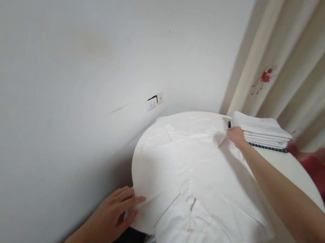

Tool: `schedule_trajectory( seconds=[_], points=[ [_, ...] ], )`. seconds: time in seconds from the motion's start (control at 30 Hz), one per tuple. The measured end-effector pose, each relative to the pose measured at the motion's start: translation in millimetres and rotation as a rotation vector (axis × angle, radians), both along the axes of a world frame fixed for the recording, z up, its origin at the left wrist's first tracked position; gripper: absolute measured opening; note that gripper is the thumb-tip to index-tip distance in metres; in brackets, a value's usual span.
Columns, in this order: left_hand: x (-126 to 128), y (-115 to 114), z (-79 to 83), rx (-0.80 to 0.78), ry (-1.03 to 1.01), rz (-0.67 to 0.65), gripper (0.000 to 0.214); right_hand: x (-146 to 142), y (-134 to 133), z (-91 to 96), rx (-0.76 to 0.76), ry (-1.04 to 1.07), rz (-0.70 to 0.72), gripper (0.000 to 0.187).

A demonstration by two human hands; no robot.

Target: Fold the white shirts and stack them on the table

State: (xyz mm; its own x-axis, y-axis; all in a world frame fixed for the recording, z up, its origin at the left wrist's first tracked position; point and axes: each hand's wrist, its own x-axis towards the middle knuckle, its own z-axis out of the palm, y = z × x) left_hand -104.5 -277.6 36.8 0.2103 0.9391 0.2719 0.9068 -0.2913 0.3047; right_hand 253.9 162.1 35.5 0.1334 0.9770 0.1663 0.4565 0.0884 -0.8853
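Observation:
A white garment (186, 166), which looks like a pair of shorts with a gathered waistband, lies spread over a round white table (292, 175). The waistband is on the side nearest me and hangs slightly over the edge. My left hand (117, 209) is at the garment's left edge, its index finger stretched out onto the cloth and its thumb apart. At the far right corner, my right hand (236, 135) is closed on the cloth, with its fingertips partly hidden. Slanting pocket openings and some wrinkles show on the fabric.
Just beyond my right hand, a stack of folded white cloths (262, 127) rests on a dark, patterned base (269, 148). The table stands against a white wall (97, 66) with a socket (152, 103). A cream curtain (307, 66) with red marks hangs at the right.

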Motion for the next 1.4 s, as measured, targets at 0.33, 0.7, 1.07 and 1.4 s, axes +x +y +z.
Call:
schedule_trajectory(
  seconds=[0.33,0.7,1.07,1.4],
  points=[
    [-16,22,-2.7,0.064,-0.323,0.487,0.025,0,-31,-4.5,0.077,-0.599,0.131,0.029],
    [7,0,-20.8,0.177,0.016,0.119,0.019,51,-58,-36.7,0.120,-0.686,0.151,0.033],
    [5,1,-19.5,0.220,0.005,0.056,0.021,-19,-37,-16.8,0.307,-0.826,0.408,0.042],
    [-5,6,-19.4,0.273,0.008,-0.072,0.017,-63,-4,-33.8,0.132,-0.878,0.461,0.054]
  ],
)
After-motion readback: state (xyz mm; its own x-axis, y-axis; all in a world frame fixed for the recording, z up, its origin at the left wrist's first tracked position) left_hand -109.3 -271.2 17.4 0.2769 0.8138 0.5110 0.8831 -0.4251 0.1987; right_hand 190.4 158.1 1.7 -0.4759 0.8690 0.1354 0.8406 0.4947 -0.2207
